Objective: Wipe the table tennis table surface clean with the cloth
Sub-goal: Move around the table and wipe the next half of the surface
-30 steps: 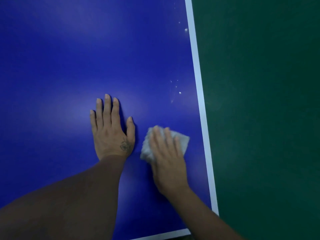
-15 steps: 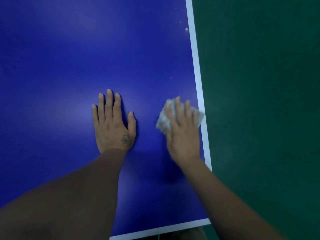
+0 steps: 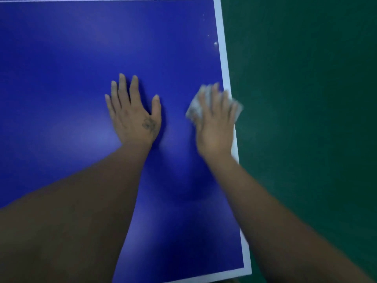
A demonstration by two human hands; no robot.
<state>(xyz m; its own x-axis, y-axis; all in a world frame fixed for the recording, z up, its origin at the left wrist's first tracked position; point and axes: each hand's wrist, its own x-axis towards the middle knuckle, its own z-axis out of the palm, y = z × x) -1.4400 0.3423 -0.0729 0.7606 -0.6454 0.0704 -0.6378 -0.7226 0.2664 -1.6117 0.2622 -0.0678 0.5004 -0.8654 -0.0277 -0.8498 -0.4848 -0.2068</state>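
The right hand (image 3: 216,123) presses flat, fingers straight, on the white cloth (image 3: 193,110) at the table tennis table's (image 3: 81,48) right edge, cloth overhanging the white border; the left hand (image 3: 133,113) rests flat, holding nothing.

Blue table (image 3: 81,58): cloth (image 3: 193,108) at rt edge, white specks (image 3: 215,43)

Bare forearms; left hand (image 3: 133,115) bears a small, perhaps floral, tattoo.
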